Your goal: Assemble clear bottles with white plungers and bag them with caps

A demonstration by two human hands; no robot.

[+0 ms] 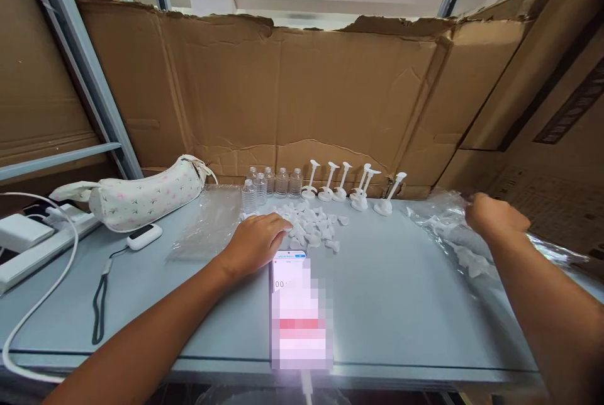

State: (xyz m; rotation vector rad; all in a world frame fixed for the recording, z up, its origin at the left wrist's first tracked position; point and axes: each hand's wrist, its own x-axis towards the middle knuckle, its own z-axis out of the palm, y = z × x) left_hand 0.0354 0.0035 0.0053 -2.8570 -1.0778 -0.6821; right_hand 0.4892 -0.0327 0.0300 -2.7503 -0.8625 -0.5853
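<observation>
My left hand [258, 240] is at the near left edge of a loose pile of small white plastic pieces [311, 224], just above a phone [297, 310]. Its fingers are bent and pressed together; whatever may be between them is hidden. On the right, my right hand [497, 215] is closed in a fist at the upper edge of a clear plastic bag [443, 219], gripping its film. White items [474, 260] lie in the bag. Behind the pile stand several small clear bottles [282, 183] and, to their right, several white pump heads [331, 181], upright with slanted stems.
A flat clear plastic bag [207, 219] lies left of the pile. Farther left are a floral pouch [146, 197], a small white device [144, 237] with a dark strap, and a power strip [47, 254] with a white cable. A cardboard wall [302, 90] closes off the back.
</observation>
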